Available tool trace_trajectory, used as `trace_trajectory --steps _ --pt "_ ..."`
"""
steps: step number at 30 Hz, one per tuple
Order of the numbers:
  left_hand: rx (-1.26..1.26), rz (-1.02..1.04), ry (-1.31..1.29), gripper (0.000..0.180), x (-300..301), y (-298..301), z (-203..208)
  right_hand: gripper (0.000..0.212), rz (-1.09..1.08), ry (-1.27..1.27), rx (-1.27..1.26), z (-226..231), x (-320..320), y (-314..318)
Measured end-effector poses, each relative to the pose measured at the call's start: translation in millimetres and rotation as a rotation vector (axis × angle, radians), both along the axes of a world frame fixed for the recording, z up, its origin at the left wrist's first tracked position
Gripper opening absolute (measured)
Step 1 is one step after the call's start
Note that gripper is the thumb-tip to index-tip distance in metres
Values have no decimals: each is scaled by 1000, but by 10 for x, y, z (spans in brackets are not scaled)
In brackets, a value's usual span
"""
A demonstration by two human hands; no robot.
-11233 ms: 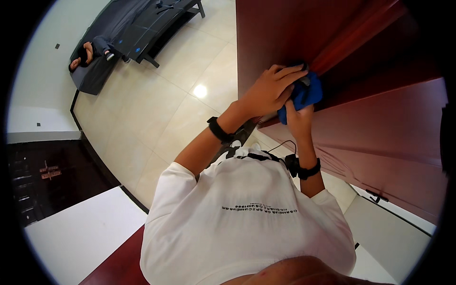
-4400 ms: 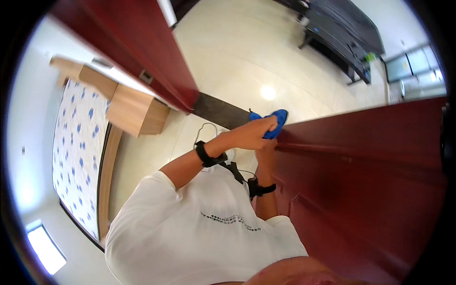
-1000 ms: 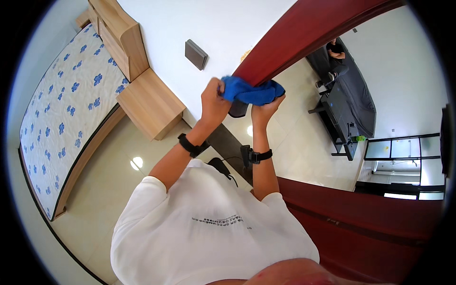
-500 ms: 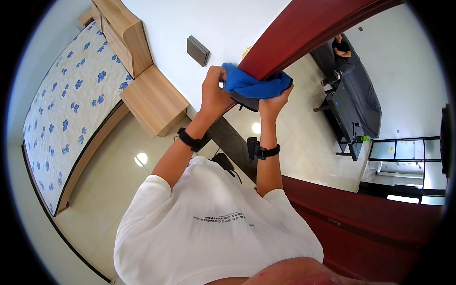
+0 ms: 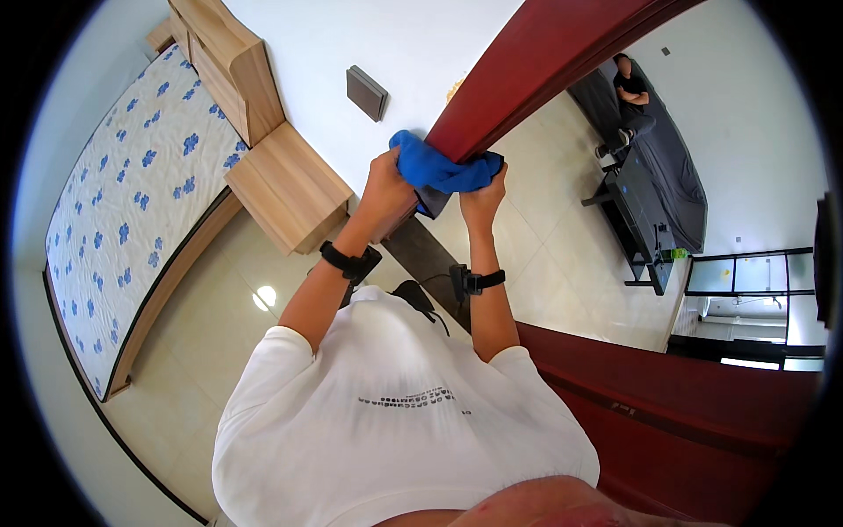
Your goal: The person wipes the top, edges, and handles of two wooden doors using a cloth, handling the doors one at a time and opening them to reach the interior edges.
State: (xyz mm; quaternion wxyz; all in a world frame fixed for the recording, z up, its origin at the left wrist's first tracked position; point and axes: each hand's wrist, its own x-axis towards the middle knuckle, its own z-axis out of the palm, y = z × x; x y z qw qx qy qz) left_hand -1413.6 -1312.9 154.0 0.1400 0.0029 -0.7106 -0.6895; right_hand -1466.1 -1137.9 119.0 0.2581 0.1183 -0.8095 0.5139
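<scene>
A blue cloth is wrapped around the near side of a dark red door frame post. My left hand grips the cloth's left end, fingers bent against the post's wall side. At the cloth's right end, my right hand pinches it, arm stretched forward. A darker grey-blue flap of cloth hangs between the hands. Black straps with small black boxes sit on both wrists. Part of the fingers is hidden behind the cloth.
Left are a flower-patterned mattress on a bed and a wooden bedside table. A grey wall switch is beside the post. To the right, a seated person is on a dark-covered sofa, by a black table. A red door stands lower right.
Both hands and the cloth have shifted left and slightly down along the post. More of the cloth's dark flap now shows between my hands.
</scene>
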Motion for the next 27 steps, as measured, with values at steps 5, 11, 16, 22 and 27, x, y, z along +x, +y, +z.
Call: trace_trajectory --steps 5,11,16,22,27 --pt "24 10 200 31 -85 22 356 40 -5 132 40 438 -46 33" --pt "-246 106 584 49 -93 301 591 33 49 204 12 788 -237 147" --pt "-710 152 645 40 -147 479 -255 56 135 521 105 158 -534 82" --pt "-904 201 402 29 -149 685 202 75 339 260 227 -308 -614 412" --pt "-949 446 511 27 -435 819 -52 85 399 201 4 350 -955 585"
